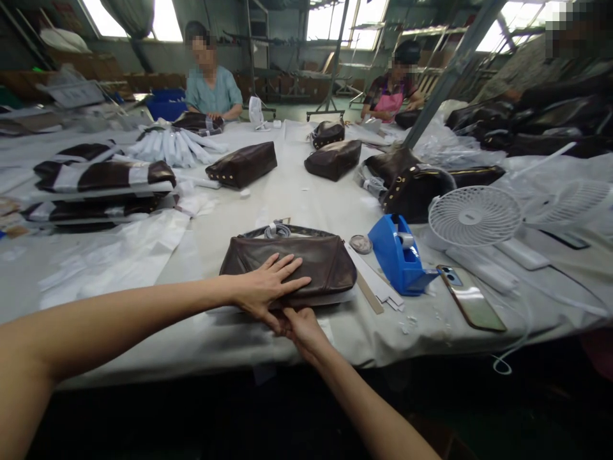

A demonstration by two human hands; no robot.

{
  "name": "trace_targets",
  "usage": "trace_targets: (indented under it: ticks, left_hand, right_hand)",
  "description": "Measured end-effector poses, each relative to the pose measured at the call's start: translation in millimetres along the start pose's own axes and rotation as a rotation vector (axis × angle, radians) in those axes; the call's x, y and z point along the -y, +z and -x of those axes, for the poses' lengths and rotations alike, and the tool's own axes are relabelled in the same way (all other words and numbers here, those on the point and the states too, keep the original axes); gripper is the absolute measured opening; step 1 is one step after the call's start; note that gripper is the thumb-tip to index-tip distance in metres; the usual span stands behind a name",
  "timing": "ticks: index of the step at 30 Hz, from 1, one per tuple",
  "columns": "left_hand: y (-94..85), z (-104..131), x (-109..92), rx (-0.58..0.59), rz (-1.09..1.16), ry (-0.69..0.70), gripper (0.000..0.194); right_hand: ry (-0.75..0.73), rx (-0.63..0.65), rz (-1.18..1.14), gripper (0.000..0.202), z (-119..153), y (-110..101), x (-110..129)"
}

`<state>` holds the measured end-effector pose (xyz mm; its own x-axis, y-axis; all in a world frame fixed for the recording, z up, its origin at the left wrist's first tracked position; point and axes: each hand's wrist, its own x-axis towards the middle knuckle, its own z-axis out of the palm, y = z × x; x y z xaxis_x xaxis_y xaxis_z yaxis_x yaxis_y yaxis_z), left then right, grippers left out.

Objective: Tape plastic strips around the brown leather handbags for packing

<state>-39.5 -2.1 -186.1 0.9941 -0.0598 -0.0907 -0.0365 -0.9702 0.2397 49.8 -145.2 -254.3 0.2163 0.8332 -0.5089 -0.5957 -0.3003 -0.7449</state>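
On the off-white cloth-covered table (pixel 282 201), at the centre of the frame, a flat dark brown leather bag (pixel 323 255). Right of it, a blue plastic tape dispenser (pixel 393 255); farther right, a glossy green rectangular phone (pixel 474 299), before a round white plastic fan (pixel 474 216). Behind the bag, a gold-studded brown leather bag (pixel 244 165). At left, stacked brown leather bags (pixel 105 176).
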Motion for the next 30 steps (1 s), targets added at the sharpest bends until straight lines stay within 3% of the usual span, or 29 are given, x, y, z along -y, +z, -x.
trace_targets:
  ticks: [4,9,15,17,21,25,26,28,30]
  left_hand:
    - [10.6,6.1,-8.5,-0.022,-0.116,-0.003,0.104]
    - [12.3,6.0,-6.1,0.020,-0.139,-0.003,0.114]
    - [22.5,6.9,-2.8,-0.056,-0.127,0.010,0.092]
    - [27.5,7.7,-2.4,-0.070,-0.142,0.014,0.093]
    - [36.2,9.4,-4.8,-0.098,-0.184,0.007,0.101]
    - [44.8,10.5,-9.1,-0.158,-0.210,-0.008,0.088]
    - [47.1,10.7,-9.5,-0.175,-0.216,-0.010,0.086]
    - [51.5,10.9,-9.4,-0.203,-0.227,-0.010,0.084]
    - [54.7,11.1,-8.5,-0.221,-0.238,-0.009,0.085]
  right_hand:
    - [0.083,0.027,0.056,0.026,0.5,-8.1,6.0]
    - [0.125,0.003,0.071,0.019,-2.5,-15.1,5.9]
    - [0.135,-0.002,0.057,0.022,-1.9,-17.8,7.4]
    - [0.136,-0.014,0.082,0.020,-4.6,-16.7,6.5]
    - [0.116,-0.065,0.198,0.018,-11.7,-11.8,-0.8]
    - [0.094,-0.038,0.393,0.030,0.2,-14.1,2.9]
    - [0.067,-0.029,0.458,0.033,6.9,-16.8,10.2]
    - [-0.144,-0.053,0.669,0.037,21.1,-22.8,34.8]
    - [-0.625,-0.116,1.017,0.037,29.7,-26.8,69.6]
